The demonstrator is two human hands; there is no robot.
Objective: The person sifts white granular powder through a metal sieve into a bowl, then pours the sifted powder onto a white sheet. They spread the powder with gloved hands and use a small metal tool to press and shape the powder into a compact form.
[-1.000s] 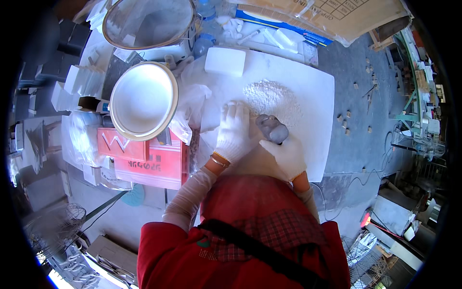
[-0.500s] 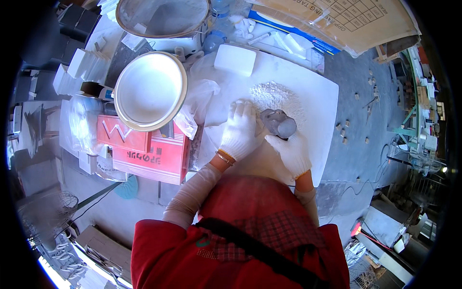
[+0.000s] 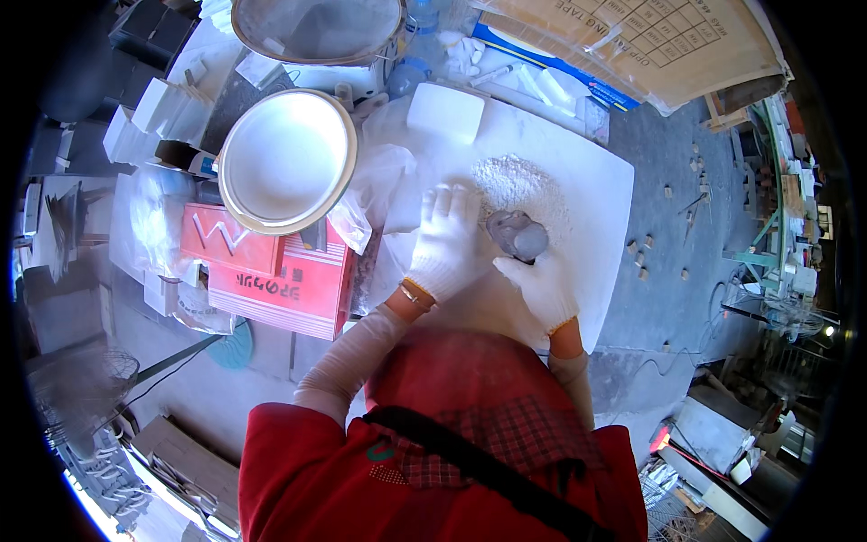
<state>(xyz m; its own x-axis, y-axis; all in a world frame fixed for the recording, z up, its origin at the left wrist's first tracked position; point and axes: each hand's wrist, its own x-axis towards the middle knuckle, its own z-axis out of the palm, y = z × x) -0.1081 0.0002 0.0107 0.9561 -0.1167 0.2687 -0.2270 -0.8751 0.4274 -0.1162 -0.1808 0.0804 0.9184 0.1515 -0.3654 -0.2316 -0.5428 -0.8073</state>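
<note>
My left hand, in a white knit glove, lies flat on the white board with its fingers stretched out. To its right, my gloved right hand grips a smooth grey lump-shaped object. The thumb shows on the object's near side, while most of the other fingers are hidden. Just beyond both hands is a heap of white powder. A white rectangular block sits at the board's far edge.
Left of the board, a round white lid or shallow tub rests over a red carton, beside a crumpled plastic bag. A large bucket stands behind. At the far right is a cardboard box.
My left hand has shifted slightly left, away from the grey object, and its fingers lie flatter. My right hand and the grey object have moved slightly left in view.
</note>
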